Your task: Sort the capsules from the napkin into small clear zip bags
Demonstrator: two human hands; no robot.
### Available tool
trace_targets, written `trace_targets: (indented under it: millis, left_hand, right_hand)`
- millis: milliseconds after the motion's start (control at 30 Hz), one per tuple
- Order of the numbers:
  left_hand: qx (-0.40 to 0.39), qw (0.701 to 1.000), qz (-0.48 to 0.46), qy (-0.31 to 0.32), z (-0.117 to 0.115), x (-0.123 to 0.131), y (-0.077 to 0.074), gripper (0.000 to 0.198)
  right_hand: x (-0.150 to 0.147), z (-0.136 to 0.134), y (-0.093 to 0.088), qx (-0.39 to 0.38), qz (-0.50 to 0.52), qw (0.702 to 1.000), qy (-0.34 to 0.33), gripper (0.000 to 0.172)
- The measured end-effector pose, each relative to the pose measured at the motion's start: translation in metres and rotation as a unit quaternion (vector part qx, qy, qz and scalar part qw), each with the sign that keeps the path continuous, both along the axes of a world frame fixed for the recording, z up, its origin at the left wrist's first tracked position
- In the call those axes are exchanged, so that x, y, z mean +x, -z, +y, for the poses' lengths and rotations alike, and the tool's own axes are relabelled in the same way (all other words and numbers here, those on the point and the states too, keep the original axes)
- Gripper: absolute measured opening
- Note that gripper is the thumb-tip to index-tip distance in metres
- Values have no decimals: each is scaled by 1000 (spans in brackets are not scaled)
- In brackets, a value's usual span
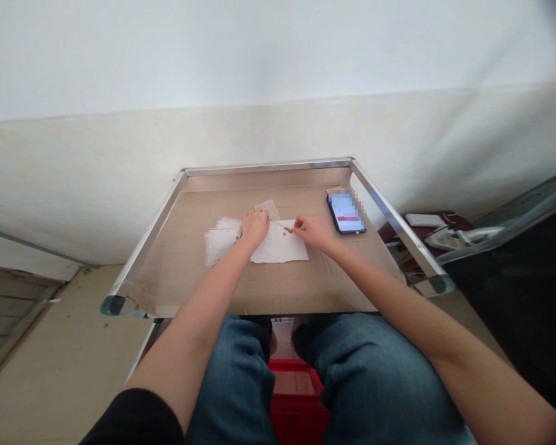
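My left hand (254, 227) rests, fingers down, on a small stack of clear plastic bags (220, 242) at the edge of a white paper sheet (280, 245). Another bag or paper scrap (267, 209) sticks out beyond that hand. My right hand (312, 232) sits over the paper with its fingertips pinched together. A few tiny reddish-brown bits (287, 230) lie just left of those fingertips. I cannot tell whether the fingers hold one.
The paper lies on a cardboard-lined cart top (189, 278) with a metal rim (269, 165). A smartphone (346, 212) lies at the back right. Below, a red crate (296, 408) shows between my denim-covered knees (380, 377). Assorted items (449, 232) stand right of the cart.
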State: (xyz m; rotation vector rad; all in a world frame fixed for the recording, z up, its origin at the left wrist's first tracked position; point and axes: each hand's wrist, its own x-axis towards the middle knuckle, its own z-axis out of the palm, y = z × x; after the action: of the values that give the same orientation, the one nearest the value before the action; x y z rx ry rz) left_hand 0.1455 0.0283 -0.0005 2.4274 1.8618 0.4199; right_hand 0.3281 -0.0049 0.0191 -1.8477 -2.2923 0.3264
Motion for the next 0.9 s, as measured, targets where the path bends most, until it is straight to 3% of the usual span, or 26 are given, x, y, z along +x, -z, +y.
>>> trace_targets:
  millis: [300,500,700,900]
  left_hand:
    - [24,995,-75,-62,5,-11,-2,25]
    - [44,971,-199,-120,11,-16,-6,22]
    - [20,914,-372,-158,20,-17,-2,15]
    - [-64,811,-552,-184,21,-15,-3,18]
  right_hand:
    - [4,-7,2,40,-63,995,-61,24]
    - [5,-8,1,41,-79,993,-78,21]
    - [7,-7,0,43,-78,993,-80,20]
    - [9,-6,3,56,-55,994,-74,19]
